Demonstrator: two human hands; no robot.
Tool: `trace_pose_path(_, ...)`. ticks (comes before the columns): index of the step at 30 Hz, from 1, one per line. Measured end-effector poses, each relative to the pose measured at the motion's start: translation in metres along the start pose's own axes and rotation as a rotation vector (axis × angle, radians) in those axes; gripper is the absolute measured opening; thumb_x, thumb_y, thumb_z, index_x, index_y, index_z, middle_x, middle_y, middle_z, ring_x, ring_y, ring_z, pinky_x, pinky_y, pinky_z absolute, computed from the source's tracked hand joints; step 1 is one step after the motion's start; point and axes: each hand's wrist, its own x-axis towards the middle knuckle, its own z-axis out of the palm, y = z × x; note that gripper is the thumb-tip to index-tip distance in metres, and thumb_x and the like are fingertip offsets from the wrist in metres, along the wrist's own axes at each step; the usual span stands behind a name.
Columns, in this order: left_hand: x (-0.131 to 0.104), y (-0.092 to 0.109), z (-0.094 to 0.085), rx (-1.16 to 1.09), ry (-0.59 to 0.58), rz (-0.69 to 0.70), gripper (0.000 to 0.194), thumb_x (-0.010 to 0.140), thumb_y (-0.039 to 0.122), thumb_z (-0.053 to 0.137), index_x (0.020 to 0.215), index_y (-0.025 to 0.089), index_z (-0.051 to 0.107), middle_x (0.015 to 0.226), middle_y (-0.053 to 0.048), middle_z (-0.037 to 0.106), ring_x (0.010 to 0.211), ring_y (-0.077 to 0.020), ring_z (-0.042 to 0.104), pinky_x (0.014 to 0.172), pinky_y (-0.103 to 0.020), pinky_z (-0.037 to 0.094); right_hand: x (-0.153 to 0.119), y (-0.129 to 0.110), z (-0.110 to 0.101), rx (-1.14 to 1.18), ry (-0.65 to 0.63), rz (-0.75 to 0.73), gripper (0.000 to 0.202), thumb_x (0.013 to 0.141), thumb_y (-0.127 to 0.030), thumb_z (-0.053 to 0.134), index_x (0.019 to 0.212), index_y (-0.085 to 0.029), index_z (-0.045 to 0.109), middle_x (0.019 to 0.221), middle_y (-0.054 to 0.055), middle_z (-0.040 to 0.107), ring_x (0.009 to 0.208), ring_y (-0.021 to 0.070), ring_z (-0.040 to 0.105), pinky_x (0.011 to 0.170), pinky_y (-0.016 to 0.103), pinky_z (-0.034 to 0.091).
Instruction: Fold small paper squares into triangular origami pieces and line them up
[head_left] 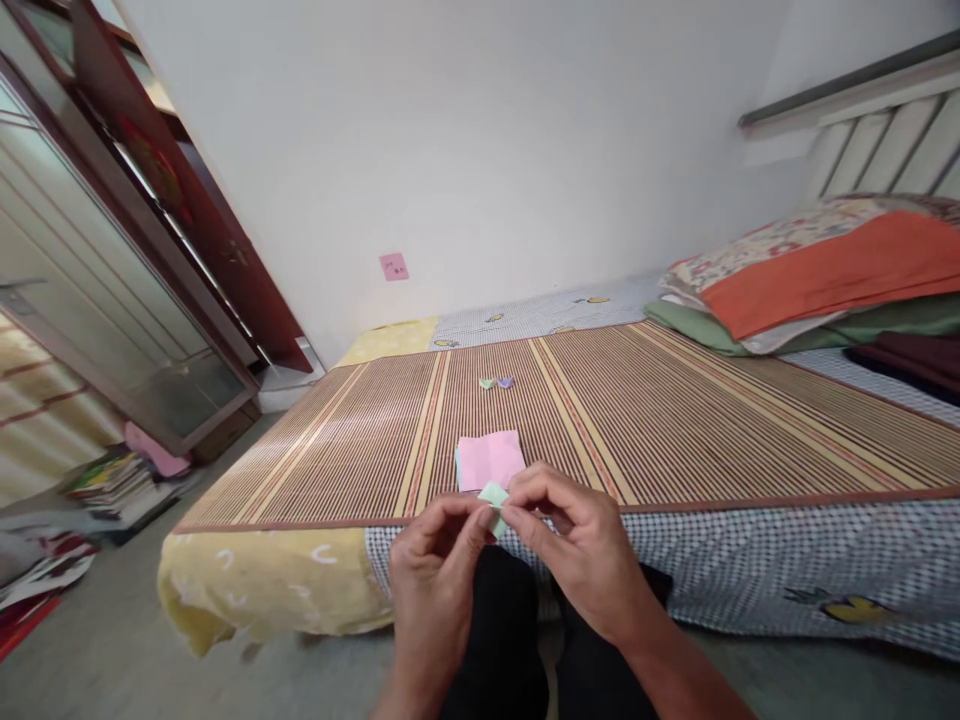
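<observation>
A small folded piece of light green paper (493,494) is held up between both hands over the bed's near edge. My left hand (442,560) pinches its lower left side with thumb and fingertips. From the right, my right hand (574,530) grips the paper's other side between thumb and index finger. Just beyond the hands, a stack of square paper with a pink sheet (491,460) on top lies on the striped mat (360,450). Farther back on the mat sit a small green folded paper piece (487,383) and a purple one (505,382), side by side.
Folded bedding with an orange cloth (832,270) is piled at the bed's right. A pink note (393,266) is on the wall. Books (112,485) are stacked at the left, near a glass-panelled door (135,270). My dark-clad knees (506,630) are below the hands.
</observation>
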Motion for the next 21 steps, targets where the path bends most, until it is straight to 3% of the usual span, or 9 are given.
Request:
trace_pose_path(10, 0.0, -0.002, -0.003, 0.028, 0.046, 0.015, 0.008, 0.082, 0.024, 0.078, 0.09, 0.022, 0.078, 0.077, -0.001, 0.076, 0.067, -0.0135, 0.07, 0.064, -0.02, 0.058, 0.002, -0.001, 0.006, -0.095, 0.034, -0.018, 0.014, 0.095, -0.013, 0.062, 0.089, -0.023, 0.07, 0.091, 0.002, 0.063, 0.081, 0.0161, 0.062, 0.07, 0.028, 0.047)
trace_pose_path(21, 0.005, 0.0, 0.001, -0.084, 0.063, -0.035, 0.009, 0.079, 0.026, 0.081, 0.086, 0.02, 0.08, 0.073, -0.001, 0.075, 0.066, -0.0121, 0.069, 0.064, -0.018, 0.057, 0.005, 0.007, 0.012, 0.274, 0.032, 0.141, 0.009, 0.093, -0.022, 0.065, 0.084, -0.021, 0.067, 0.091, 0.001, 0.062, 0.087, 0.0166, 0.061, 0.079, 0.028, 0.05)
